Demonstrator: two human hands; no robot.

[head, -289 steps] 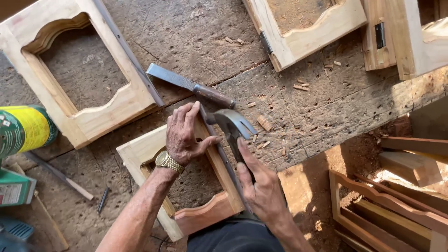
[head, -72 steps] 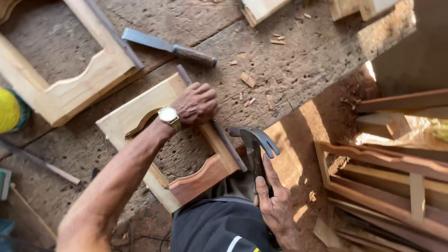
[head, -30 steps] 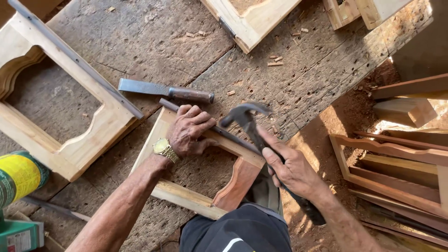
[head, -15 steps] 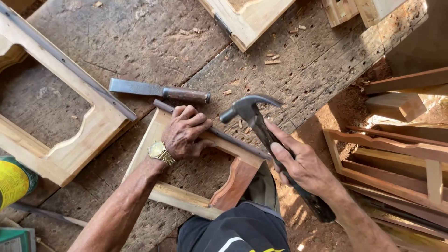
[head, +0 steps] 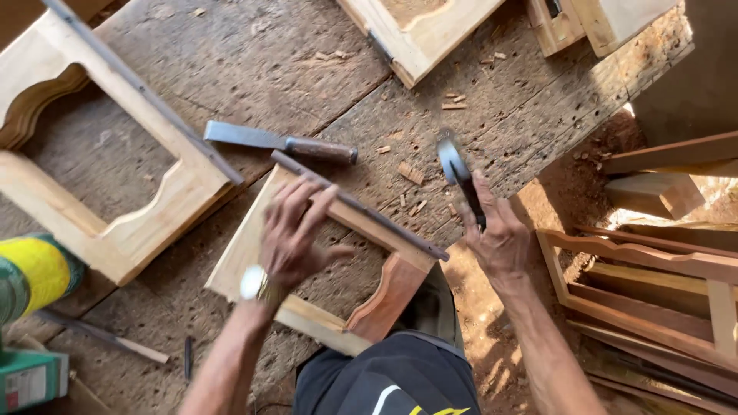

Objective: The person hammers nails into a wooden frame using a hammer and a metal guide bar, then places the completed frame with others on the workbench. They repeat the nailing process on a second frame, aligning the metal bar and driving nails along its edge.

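Note:
My left hand (head: 296,234), with a watch on the wrist, lies flat and blurred on the far corner of a small wooden door frame (head: 384,288) on the workbench. A dark metal strip (head: 361,207) runs along the frame's far rail just beyond my fingers. My right hand (head: 496,230) grips the handle of a claw hammer (head: 455,170), whose head is raised and blurred above the bench to the right of the frame. A chisel (head: 280,142) with a brown handle lies beyond the frame.
A larger wooden frame (head: 115,230) with a metal strip lies at the left, another frame (head: 419,38) at the top. A yellow-green can (head: 34,273) sits at the left edge. More frames (head: 653,300) are stacked below the bench edge at right. Wood chips are scattered.
My right hand has swung the hammer up and turned its head away from the frame's corner. My left hand has spread flatter on the frame. The view has shifted slightly.

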